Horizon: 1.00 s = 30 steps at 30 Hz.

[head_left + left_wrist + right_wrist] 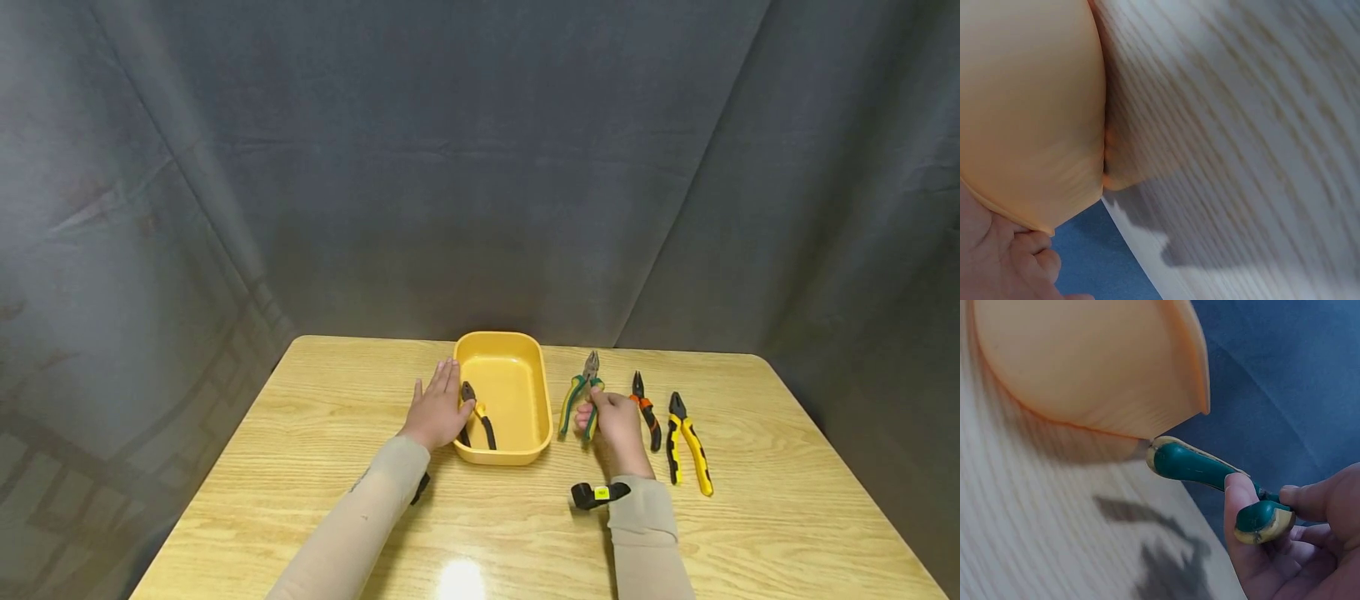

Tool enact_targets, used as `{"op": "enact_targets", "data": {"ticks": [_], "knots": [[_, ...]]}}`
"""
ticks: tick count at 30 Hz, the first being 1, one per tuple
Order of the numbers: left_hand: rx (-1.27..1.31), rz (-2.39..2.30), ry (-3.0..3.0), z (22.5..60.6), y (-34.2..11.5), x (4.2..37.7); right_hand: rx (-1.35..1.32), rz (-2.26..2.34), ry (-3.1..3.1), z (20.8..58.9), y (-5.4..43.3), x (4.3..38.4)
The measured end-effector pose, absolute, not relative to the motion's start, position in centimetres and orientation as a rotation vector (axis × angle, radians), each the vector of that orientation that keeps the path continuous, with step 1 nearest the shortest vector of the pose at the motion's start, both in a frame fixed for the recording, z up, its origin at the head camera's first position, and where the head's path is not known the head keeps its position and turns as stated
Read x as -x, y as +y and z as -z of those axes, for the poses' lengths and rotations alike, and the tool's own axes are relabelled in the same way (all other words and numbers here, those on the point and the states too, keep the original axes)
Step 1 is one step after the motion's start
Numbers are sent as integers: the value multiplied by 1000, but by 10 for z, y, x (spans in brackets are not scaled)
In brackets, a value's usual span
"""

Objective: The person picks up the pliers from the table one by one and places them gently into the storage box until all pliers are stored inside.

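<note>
Currently, green-and-yellow pliers (pixel 569 406) are held above the table (pixel 780 500) by the right hand (pixel 617 421), one handle being pinched between its thumb and fingers. The pliers are positioned just to the right of a yellow bin (pixel 517 408), with their metal head pointed away from the person and their handles spread. The bin's left rim is touched by the left hand (pixel 438 412), whose fingers are kept straight. Inside the bin, along its left side, dark-headed pliers (pixel 489 431) are partly covered by the left thumb. Beyond the right hand, orange-and-black pliers (pixel 649 417) and yellow-and-black pliers (pixel 697 450) are laid side by side, apart.
</note>
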<state>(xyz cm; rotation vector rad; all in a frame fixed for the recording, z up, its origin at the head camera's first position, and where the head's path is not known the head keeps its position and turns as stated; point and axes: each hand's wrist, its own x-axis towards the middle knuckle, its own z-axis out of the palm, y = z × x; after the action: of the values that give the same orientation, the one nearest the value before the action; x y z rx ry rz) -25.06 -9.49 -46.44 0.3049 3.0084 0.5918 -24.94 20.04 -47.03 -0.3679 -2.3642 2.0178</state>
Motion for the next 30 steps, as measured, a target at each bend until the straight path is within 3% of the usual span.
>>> {"op": "enact_targets", "data": {"ticks": [30], "knots": [[-294, -620, 3010, 469, -96, 253, 304, -1987, -2303, 441, 188, 243]]}}
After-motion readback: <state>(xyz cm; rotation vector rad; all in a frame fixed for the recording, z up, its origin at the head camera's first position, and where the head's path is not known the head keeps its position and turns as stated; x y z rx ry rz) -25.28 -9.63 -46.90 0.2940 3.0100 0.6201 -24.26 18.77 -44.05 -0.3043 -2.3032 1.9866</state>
